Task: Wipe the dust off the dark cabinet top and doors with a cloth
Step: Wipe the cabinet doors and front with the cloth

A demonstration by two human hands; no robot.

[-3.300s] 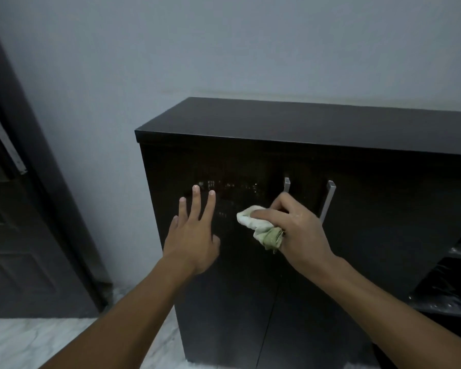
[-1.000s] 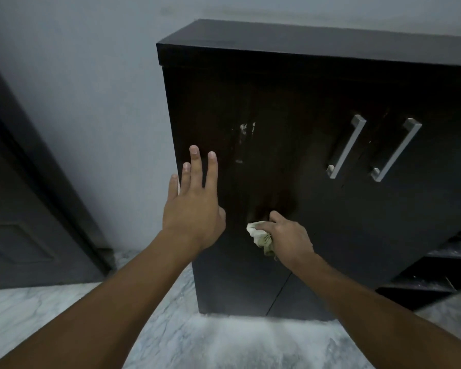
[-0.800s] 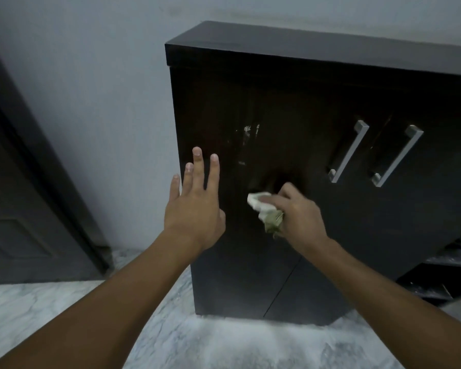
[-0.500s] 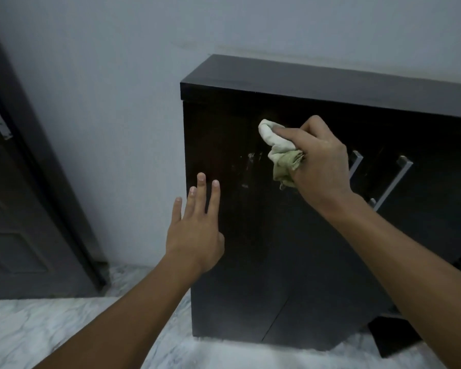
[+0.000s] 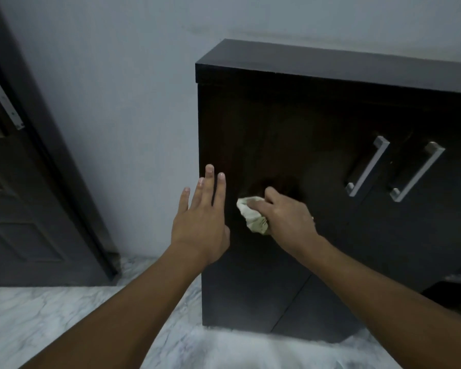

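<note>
A dark cabinet (image 5: pixel 317 121) stands against the wall, its top slab (image 5: pixel 330 65) seen from above. My right hand (image 5: pixel 285 214) grips a bunched pale cloth (image 5: pixel 252 214) and presses it on the left door at mid height. My left hand (image 5: pixel 202 217) is flat with fingers spread, at the door's left edge, just left of the cloth. Two silver bar handles (image 5: pixel 367 166) (image 5: pixel 415 171) sit to the right of my right hand.
A dark room door (image 5: pixel 24 209) with its frame stands at the left. Pale wall (image 5: pixel 131 115) runs between the door and the cabinet. The floor (image 5: pixel 51 315) is white marble. An open shelf section (image 5: pixel 458 288) shows at the cabinet's lower right.
My right hand has swept the cloth from the upper part of the left door down to mid height. The left hand has stayed flat at the door's left edge.
</note>
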